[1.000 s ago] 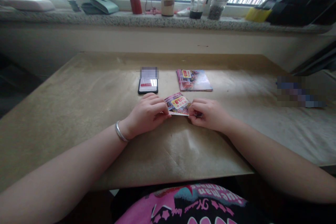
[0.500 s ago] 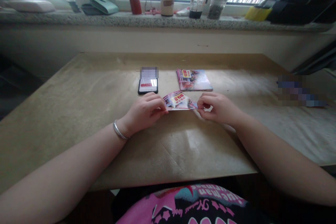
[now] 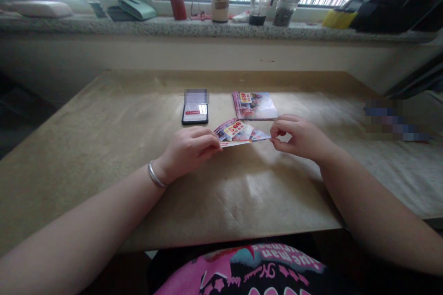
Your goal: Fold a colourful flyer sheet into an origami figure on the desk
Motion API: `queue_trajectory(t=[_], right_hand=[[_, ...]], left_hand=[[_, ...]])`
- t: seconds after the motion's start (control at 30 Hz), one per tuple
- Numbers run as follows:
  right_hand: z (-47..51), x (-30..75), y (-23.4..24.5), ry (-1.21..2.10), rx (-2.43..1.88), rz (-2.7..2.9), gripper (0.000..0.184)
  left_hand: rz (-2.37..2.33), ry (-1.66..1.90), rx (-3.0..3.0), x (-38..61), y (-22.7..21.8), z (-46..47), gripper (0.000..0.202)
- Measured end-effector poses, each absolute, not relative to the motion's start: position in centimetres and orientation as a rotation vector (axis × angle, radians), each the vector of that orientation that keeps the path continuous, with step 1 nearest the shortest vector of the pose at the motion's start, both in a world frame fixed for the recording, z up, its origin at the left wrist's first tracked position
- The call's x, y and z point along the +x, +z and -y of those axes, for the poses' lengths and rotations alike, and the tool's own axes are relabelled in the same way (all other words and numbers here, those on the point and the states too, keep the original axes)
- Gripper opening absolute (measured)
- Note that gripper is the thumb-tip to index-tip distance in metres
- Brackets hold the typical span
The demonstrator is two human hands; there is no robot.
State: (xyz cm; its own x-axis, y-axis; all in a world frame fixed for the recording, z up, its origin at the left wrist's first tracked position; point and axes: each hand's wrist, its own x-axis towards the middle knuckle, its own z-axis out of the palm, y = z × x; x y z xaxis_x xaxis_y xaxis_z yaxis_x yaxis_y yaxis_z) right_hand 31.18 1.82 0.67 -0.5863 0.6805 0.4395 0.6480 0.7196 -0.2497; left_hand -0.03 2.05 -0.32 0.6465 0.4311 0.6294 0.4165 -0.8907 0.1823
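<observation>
Tabletop point(image 3: 114, 120): tan, near edge crossing the lower frame.
Left hand point(image 3: 192, 147): fingers curled, gripping the left end of the leaflet point(image 3: 238, 132).
Right hand point(image 3: 299, 136): thumb and forefinger pinched on its right tip.
Leaflet print: mid-frame, folded, glossy; red numerals on yellow, not surely legible.
Beyond: printed stack point(image 3: 259, 107) just above; phone point(image 3: 195, 113) upper left.

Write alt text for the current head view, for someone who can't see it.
The left hand and right hand pinch opposite ends of a colourful printed leaflet over a tan table. Beyond it lie a phone and similar leaflets, with a red container on the windowsill.
</observation>
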Motion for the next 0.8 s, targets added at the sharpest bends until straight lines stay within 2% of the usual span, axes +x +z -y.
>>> queue_trajectory(t=[0.2,0.4,0.63,0.8], right_hand=[[-2.1,31.3,0.0,0.212,-1.126,2.291,0.006],[-2.0,29.7,-0.5,0.229,-1.104,2.269,0.006],[-1.7,28.8,-1.0,0.275,-0.974,2.417,0.018],[-1.7,28.7,-1.2,0.347,-0.918,2.471,0.024]], left_hand=[[-0.769,1.141,2.86,-0.7,-0.6,-3.0,0.007],[-0.676,1.038,2.732,-0.4,-1.0,-3.0,0.008],[-0.86,0.863,2.598,-0.3,-1.5,-3.3,0.014],[-1.052,0.783,2.729,-0.5,-1.5,-3.7,0.019]])
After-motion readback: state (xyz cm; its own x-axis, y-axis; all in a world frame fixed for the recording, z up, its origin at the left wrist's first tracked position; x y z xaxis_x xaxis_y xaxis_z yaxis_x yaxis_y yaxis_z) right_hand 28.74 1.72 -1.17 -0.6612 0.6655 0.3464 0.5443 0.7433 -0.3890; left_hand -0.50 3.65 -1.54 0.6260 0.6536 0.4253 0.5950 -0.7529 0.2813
